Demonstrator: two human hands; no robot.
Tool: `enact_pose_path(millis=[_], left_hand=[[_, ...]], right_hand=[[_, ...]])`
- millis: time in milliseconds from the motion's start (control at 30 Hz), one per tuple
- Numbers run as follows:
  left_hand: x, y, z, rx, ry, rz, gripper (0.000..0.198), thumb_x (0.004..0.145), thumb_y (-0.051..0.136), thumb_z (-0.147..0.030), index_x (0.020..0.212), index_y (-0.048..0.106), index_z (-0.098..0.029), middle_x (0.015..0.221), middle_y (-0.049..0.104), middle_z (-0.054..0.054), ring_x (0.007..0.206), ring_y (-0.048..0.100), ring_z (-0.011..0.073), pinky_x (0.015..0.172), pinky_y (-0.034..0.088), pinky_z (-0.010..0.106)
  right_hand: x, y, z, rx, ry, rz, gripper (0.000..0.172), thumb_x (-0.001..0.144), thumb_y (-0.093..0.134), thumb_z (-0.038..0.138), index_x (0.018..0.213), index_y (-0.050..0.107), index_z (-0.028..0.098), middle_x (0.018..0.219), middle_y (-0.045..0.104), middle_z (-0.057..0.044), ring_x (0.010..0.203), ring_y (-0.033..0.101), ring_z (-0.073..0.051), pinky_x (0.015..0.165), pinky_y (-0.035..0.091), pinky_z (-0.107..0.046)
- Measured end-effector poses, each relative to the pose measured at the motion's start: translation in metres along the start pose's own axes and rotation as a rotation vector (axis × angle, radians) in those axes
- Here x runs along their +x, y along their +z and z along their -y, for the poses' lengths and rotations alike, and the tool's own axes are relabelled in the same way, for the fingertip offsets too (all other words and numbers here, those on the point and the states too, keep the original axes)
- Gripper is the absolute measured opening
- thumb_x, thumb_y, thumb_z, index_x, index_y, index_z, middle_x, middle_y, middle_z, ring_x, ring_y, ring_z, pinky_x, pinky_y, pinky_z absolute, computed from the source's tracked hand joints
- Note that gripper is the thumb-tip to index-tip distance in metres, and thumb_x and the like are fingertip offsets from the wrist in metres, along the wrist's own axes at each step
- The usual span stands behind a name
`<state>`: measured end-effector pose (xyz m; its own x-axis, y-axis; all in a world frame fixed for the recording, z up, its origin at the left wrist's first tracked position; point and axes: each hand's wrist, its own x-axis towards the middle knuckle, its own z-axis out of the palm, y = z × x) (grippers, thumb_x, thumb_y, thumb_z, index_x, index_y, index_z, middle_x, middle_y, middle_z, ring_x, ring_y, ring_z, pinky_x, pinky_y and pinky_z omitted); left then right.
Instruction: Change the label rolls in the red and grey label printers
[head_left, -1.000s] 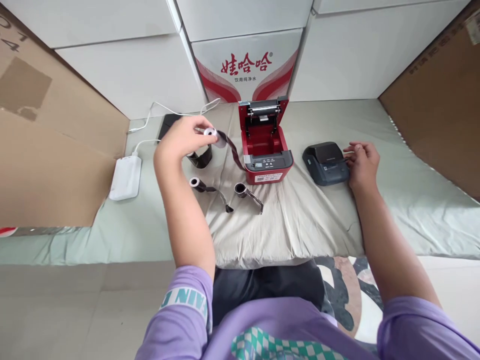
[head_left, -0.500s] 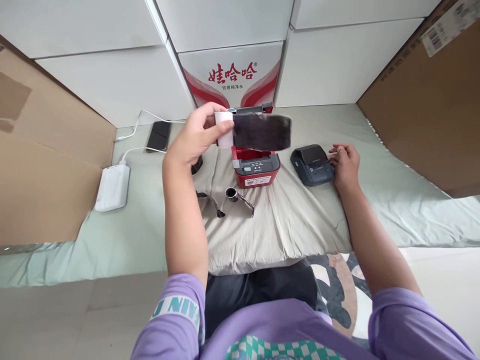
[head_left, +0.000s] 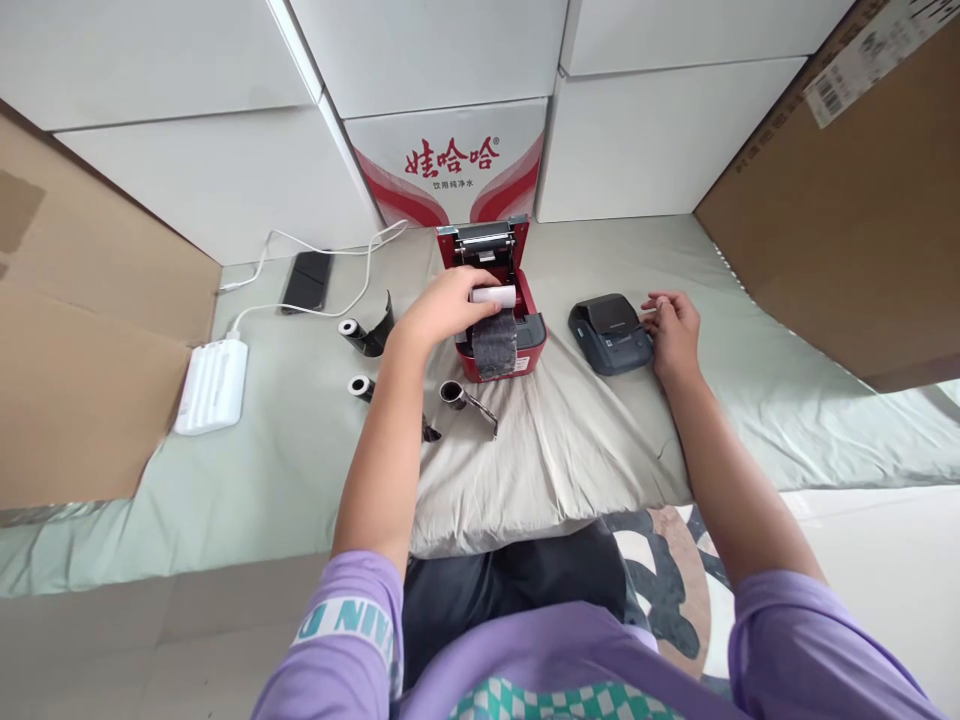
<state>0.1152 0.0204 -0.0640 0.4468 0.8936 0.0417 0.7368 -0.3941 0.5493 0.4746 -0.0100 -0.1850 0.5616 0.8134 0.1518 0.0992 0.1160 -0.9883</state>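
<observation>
Left fingers [head_left: 481, 279] clamp a smooth white roll [head_left: 496, 297], its wrinkled black strip [head_left: 495, 346] hanging below them; right fingers [head_left: 663, 299] curl beside a boxy printer [head_left: 609, 338], grip unclear.

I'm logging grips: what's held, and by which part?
The left hand holds the white roll by its left end. Whether the right hand grips the dark device cannot be told.

White power bank [head_left: 212, 388] beside a cardboard box [head_left: 90, 370], black phone [head_left: 307, 280] near white cartons [head_left: 217, 190].

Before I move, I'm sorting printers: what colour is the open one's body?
The open printer's body is red; the head view shows it best.
</observation>
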Motion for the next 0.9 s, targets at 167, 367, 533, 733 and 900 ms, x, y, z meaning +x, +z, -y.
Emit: enact_pose_path(millis=[167, 367, 533, 733, 900], left_hand=[[0.002, 0.01, -0.008, 0.184, -0.015, -0.047, 0.031, 0.095, 0.062, -0.031, 0.122, 0.076, -0.025, 0.128, 0.074, 0.011, 0.126, 0.063, 0.0366, 0.113, 0.036, 0.053], [0.002, 0.012, -0.013, 0.194, -0.102, -0.081, 0.022, 0.091, 0.068, -0.032, 0.111, 0.073, -0.022, 0.102, 0.078, 0.01, 0.108, 0.069, 0.0352, 0.109, 0.036, 0.052], [0.004, 0.014, -0.013, 0.226, -0.141, 0.023, 0.02, 0.094, 0.059, -0.025, 0.087, 0.078, -0.024, 0.097, 0.08, 0.009, 0.113, 0.066, 0.0349, 0.112, 0.031, 0.058], [-0.011, -0.008, -0.022, 0.044, -0.087, 0.05, 0.046, 0.104, 0.046, -0.049, 0.077, 0.075, -0.024, 0.076, 0.073, 0.005, 0.092, 0.068, 0.0291, 0.107, 0.041, 0.051], [-0.03, -0.034, -0.033, -0.066, -0.046, -0.246, 0.031, 0.1, 0.056, -0.05, 0.099, 0.078, -0.028, 0.099, 0.078, 0.004, 0.106, 0.068, 0.0269, 0.092, 0.052, 0.037]], right_hand=[[0.0, 0.001, 0.001, -0.002, 0.007, 0.003, 0.01, 0.095, 0.063, 0.03, 0.092, 0.068, 0.021, 0.083, 0.067, 0.002, 0.063, 0.058, -0.008, 0.055, 0.044, -0.018], [-0.001, 0.002, 0.004, -0.005, 0.023, -0.008, 0.01, 0.093, 0.065, 0.031, 0.091, 0.068, 0.022, 0.082, 0.067, 0.002, 0.062, 0.058, -0.008, 0.054, 0.044, -0.018], [-0.001, 0.002, 0.006, 0.006, 0.031, -0.011, 0.009, 0.093, 0.065, 0.031, 0.091, 0.067, 0.023, 0.081, 0.066, 0.002, 0.061, 0.057, -0.008, 0.053, 0.044, -0.018], [0.0, 0.003, 0.005, 0.011, 0.05, -0.01, 0.009, 0.094, 0.059, 0.025, 0.091, 0.067, 0.021, 0.082, 0.066, 0.002, 0.059, 0.058, -0.008, 0.053, 0.044, -0.019], [-0.014, -0.002, 0.032, -0.017, -0.236, -0.116, 0.012, 0.094, 0.06, 0.033, 0.092, 0.066, 0.022, 0.083, 0.064, 0.002, 0.065, 0.061, -0.011, 0.064, 0.051, -0.028]])
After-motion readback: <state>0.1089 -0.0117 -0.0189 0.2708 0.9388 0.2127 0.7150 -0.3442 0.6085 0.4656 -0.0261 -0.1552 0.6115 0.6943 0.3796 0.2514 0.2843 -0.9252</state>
